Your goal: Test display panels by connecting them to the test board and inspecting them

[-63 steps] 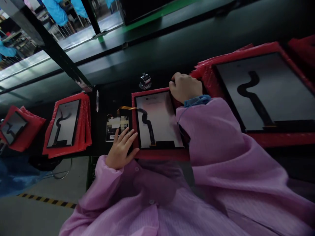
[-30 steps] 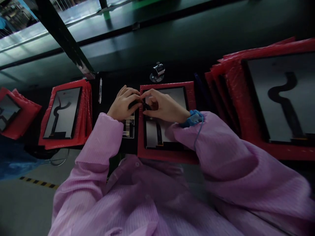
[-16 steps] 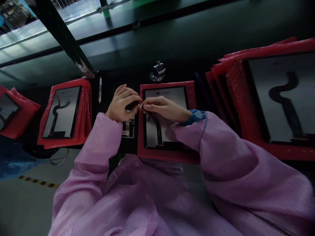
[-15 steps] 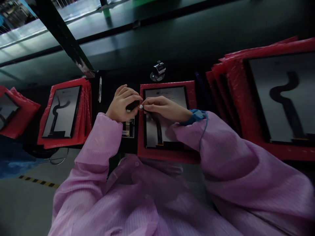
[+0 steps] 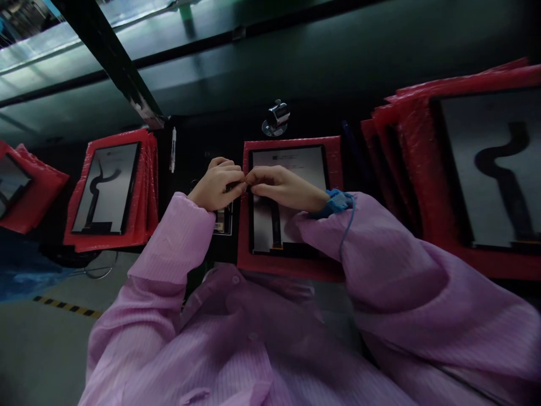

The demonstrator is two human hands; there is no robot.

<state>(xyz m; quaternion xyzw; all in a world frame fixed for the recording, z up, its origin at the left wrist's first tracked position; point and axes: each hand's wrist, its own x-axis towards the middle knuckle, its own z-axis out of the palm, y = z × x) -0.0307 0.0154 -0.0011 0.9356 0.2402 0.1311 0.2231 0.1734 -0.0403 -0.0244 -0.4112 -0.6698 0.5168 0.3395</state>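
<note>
A flat panel (image 5: 264, 223), pale grey within a thin black border, lies at the centre of the frame on a red plastic sheet (image 5: 244, 242), its dark cable (image 5: 276, 225) running up from an amber strip at the lower edge to vanish beneath bent fingers. The right hand (image 5: 287, 188) pinches what appears to be the cable's upper end between thumb and forefinger. The left hand (image 5: 220, 185) meets it at the panel's left edge, fingers curled and thumb drawn in; whether it grips anything cannot be told. Below the left hand, a small circuit board (image 5: 224, 221) shows only a corner of white outline and a pale label.

The work at the cable's end looks to be midway: the panel is laid out, but the fingertips hide whether anything is joined. Other panels appear untouched, among them one at left (image 5: 112, 192) and one at right (image 5: 486, 197), each with a ribbon lying loose in a smooth S-curve.

Beneath those two, glossy, crinkled red sheets sit in uneven layers, a left stack (image 5: 147, 186) and a thicker right stack (image 5: 412, 135). On the black desk (image 5: 211, 135), a chrome device (image 5: 276, 115) with a round foot gleams at upper centre, and a slim white pen (image 5: 173, 149) lies to its left. A stretchy blue band (image 5: 338, 202) rings the right wrist above a finely striped pink sleeve.
</note>
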